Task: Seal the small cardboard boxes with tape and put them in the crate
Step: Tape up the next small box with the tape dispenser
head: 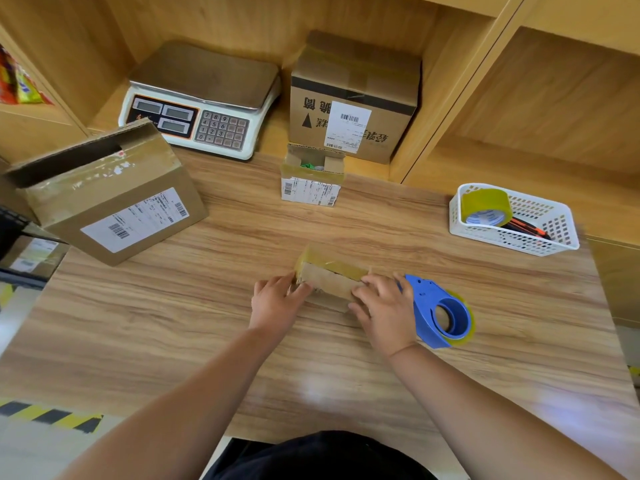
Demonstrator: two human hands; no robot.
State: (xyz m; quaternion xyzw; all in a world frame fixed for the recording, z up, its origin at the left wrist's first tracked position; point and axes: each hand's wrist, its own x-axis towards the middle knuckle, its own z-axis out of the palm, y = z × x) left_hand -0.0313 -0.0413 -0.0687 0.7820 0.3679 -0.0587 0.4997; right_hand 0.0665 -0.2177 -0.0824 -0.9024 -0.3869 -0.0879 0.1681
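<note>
A small cardboard box (329,284) with yellowish tape along its top lies in the middle of the wooden table (173,323). My left hand (275,303) grips its left end. My right hand (382,308) has its fingers curled over the right end. A blue tape dispenser (440,313) with a roll of clear tape lies on the table against the outer side of my right hand. A second small box (311,183), labelled and with its top flaps open, stands further back. At the left edge, below table level, a dark crate (14,230) holds a labelled box.
A larger labelled box (110,202) lies tilted at the table's left. A white weighing scale (204,105) and a big taped carton (349,98) stand at the back in the shelf niche. At the right, a white basket (554,233) holds a tape roll (485,206).
</note>
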